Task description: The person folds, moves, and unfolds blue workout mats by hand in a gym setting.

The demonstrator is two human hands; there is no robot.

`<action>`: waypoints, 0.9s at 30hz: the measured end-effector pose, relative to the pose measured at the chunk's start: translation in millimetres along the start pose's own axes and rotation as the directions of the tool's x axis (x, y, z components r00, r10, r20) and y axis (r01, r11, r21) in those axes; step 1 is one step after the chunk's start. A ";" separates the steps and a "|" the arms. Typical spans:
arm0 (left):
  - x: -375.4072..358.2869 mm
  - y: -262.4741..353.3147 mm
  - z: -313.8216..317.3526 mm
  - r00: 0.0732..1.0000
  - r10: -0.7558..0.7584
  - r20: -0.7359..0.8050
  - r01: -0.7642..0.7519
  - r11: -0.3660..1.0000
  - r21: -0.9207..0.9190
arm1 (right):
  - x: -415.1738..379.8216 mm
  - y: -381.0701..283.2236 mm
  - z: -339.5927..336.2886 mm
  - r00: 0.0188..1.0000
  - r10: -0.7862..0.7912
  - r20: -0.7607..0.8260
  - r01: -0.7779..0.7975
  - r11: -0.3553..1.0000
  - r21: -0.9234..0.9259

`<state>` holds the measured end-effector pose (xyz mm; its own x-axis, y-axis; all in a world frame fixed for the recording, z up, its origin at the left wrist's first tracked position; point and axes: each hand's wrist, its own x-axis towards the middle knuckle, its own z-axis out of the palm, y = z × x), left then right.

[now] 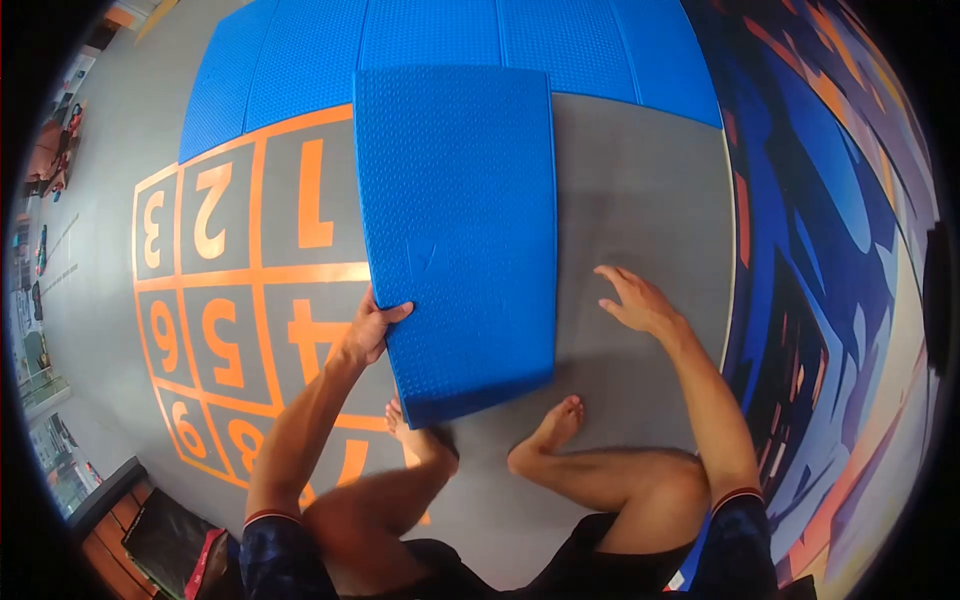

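A long blue textured foam mat (460, 220) lies in front of me, its near end tilted up off the floor above my feet. My left hand (376, 325) grips its left edge, thumb on the top face and fingers hidden underneath. To the right of the mat, my right hand (638, 298) hovers apart from it with fingers spread and nothing in them. The mat's far end meets or overlaps a row of blue mats (430, 35) laid side by side.
Orange number squares (220, 270) are marked on the grey floor (640, 210) to the left. A wall with a blue and orange mural (830, 200) runs along the right. My bare feet (550, 430) are close to the mat's near end. A dark bag (170, 540) is at lower left.
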<state>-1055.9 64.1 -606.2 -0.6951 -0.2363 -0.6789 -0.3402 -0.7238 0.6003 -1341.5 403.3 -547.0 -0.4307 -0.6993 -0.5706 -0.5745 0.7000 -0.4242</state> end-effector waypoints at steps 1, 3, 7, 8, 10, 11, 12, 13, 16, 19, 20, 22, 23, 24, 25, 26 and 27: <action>8.1 -7.7 -10.1 1.000 -0.007 0.005 0.007 1.000 0.016 | 7.8 8.8 2.7 0.999 -0.010 0.036 0.012 0.999 -0.051; 24.7 -19.3 -23.7 1.000 0.002 0.016 -0.003 0.997 0.073 | 21.0 24.9 12.5 0.998 -0.037 0.053 0.043 0.991 -0.126; 47.6 -35.5 -40.5 0.994 0.111 -0.009 -0.104 0.954 0.281 | 43.3 34.5 34.3 0.993 -0.063 0.100 0.079 0.983 -0.164; 52.3 -40.3 -43.8 0.989 0.147 -0.020 -0.131 0.930 0.342 | 44.5 33.3 37.0 0.989 -0.046 0.142 0.069 0.984 -0.163; 65.1 -49.9 -52.5 0.984 0.173 -0.050 -0.129 0.871 0.474 | 45.6 32.6 42.8 0.983 -0.068 0.171 0.103 0.974 -0.202; 68.9 -53.6 -57.3 0.979 0.193 -0.067 -0.127 0.835 0.535 | 46.6 31.0 44.7 0.979 -0.081 0.185 0.123 0.967 -0.223; 69.4 -54.9 -57.8 0.969 0.233 -0.080 -0.128 0.753 0.646 | 48.4 32.3 49.3 0.978 -0.102 0.182 0.140 0.968 -0.209; 69.3 -56.9 -56.6 0.957 0.276 -0.088 -0.120 0.655 0.746 | 50.1 35.4 56.9 0.977 -0.123 0.175 0.157 0.969 -0.192; 67.6 -65.9 -54.8 0.927 0.349 -0.136 -0.023 0.414 0.910 | 51.9 38.7 78.6 0.965 -0.153 0.212 0.190 0.968 -0.163; 60.4 -61.0 -58.5 0.966 0.159 -0.206 0.076 0.586 0.807 | 49.5 24.2 92.5 0.944 -0.001 0.331 -0.020 0.998 0.060; 57.5 -55.0 -59.9 0.969 0.067 -0.237 0.137 0.653 0.745 | 46.0 17.0 94.7 0.918 0.066 0.391 -0.137 0.978 0.156; 54.8 -37.0 -57.2 0.957 -0.116 -0.266 0.259 0.757 0.600 | 41.6 19.8 116.2 0.906 0.080 0.415 -0.224 0.923 0.311; 52.1 -31.1 -57.0 0.965 -0.129 -0.229 0.242 0.776 0.583 | 37.4 14.2 122.3 0.902 0.074 0.425 -0.239 0.906 0.350; 48.9 -24.0 -55.6 0.972 -0.141 -0.190 0.225 0.794 0.565 | 36.8 7.7 122.0 0.899 0.066 0.433 -0.252 0.886 0.389; 45.8 -18.5 -53.5 0.977 -0.154 -0.149 0.212 0.809 0.548 | 36.5 4.1 119.2 0.891 0.095 0.444 -0.292 0.868 0.402; 40.7 -17.3 -50.2 0.988 -0.108 -0.111 0.152 0.813 0.562 | 35.1 1.5 116.9 0.882 0.123 0.455 -0.333 0.846 0.417; 24.2 -11.3 -34.7 0.996 -0.060 -0.070 0.089 0.814 0.573 | 34.2 -2.0 113.3 0.872 0.150 0.466 -0.371 0.823 0.430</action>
<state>-1046.9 44.1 -644.1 -0.6274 -0.2373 -0.7416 -0.7023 -0.2390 0.6706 -1276.2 394.5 -645.3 -0.1371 -0.4371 -0.8889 -0.0139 0.8981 -0.4395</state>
